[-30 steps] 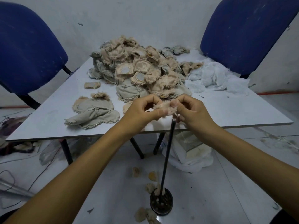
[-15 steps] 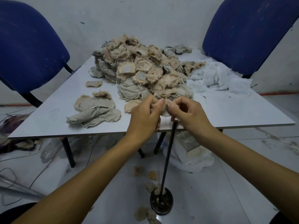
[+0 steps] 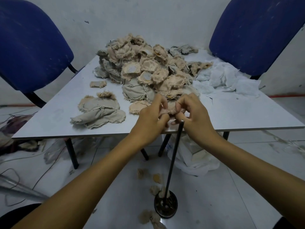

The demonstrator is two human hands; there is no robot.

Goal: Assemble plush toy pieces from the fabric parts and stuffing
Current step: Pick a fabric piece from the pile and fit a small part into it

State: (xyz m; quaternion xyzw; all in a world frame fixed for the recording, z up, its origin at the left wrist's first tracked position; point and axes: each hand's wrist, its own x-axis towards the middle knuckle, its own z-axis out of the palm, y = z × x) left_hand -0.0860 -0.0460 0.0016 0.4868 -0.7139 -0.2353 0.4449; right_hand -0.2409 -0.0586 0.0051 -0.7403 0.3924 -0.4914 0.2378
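Note:
Both hands work one small beige fabric piece [image 3: 170, 111] above the table's front edge. My left hand [image 3: 151, 118] pinches its left side and my right hand [image 3: 194, 116] pinches its right side, fingers curled round it. Just below it stands the top of a thin dark metal rod [image 3: 175, 154], fixed upright in a round black base [image 3: 165, 206] on the floor. A big heap of beige and grey fabric parts [image 3: 145, 70] fills the back of the white table [image 3: 49, 123]. White stuffing [image 3: 226, 78] lies at the back right.
Flat grey and beige pieces [image 3: 99, 111] lie at the table's left. Two blue chairs [image 3: 31, 47] [image 3: 257, 30] flank the table. A white bag [image 3: 194, 156] sits under it. Fabric scraps [image 3: 148, 215] lie on the floor by the rod's base; cables [image 3: 9, 179] trail at the left.
Both hands have risen slightly off the rod's tip with the fabric piece and turned it between the fingers. The rod's top now shows bare beneath them.

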